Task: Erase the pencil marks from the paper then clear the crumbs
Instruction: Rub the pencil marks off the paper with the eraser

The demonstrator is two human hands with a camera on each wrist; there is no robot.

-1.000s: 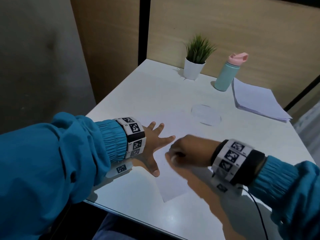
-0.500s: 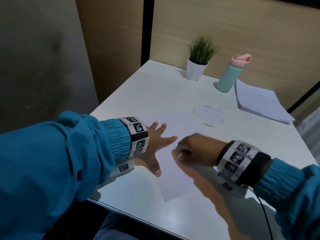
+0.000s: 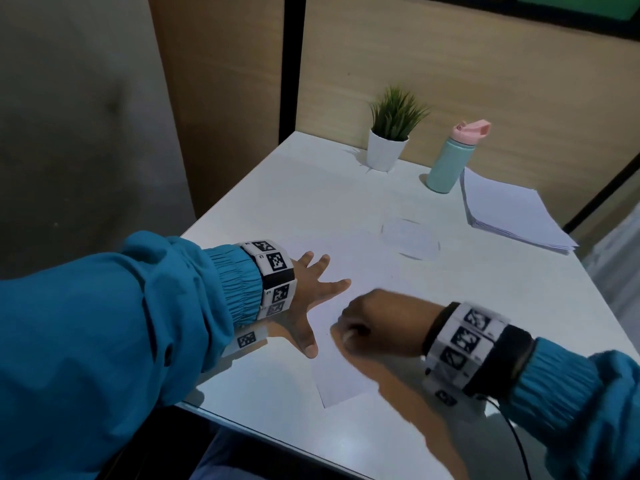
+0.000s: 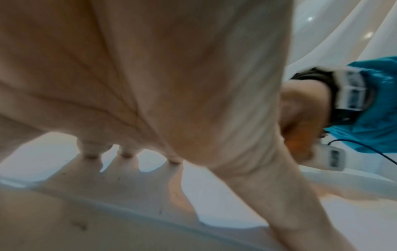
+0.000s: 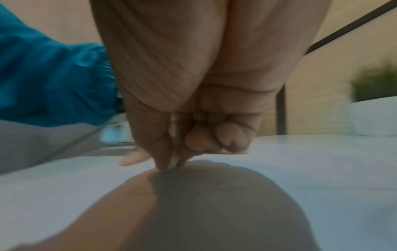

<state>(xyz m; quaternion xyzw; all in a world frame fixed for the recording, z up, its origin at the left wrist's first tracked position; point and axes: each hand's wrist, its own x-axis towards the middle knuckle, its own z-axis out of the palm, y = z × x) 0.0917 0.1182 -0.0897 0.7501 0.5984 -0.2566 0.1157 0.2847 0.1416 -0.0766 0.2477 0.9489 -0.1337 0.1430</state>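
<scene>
A white sheet of paper [image 3: 346,379] lies on the white table [image 3: 311,202] near its front edge. My left hand [image 3: 313,292] lies flat on the paper's left part with fingers spread, pressing it down; the left wrist view shows its fingertips [image 4: 126,152] touching the surface. My right hand [image 3: 374,323] is curled just to the right, pinching a small pale eraser [image 5: 175,161] between thumb and fingers, its tip down on the paper. A faint dark mark [image 3: 328,332] shows beside that hand. Pencil marks are otherwise too faint to make out.
At the back stand a small potted plant [image 3: 389,133] and a teal bottle with a pink lid [image 3: 450,161]. A stack of white paper [image 3: 509,213] lies at the back right. A faint round clear disc [image 3: 410,239] lies beyond the sheet. A cable [image 3: 516,441] trails from my right wrist.
My right hand has shifted slightly to and fro on the paper with the eraser. My left hand has stayed flat in place.
</scene>
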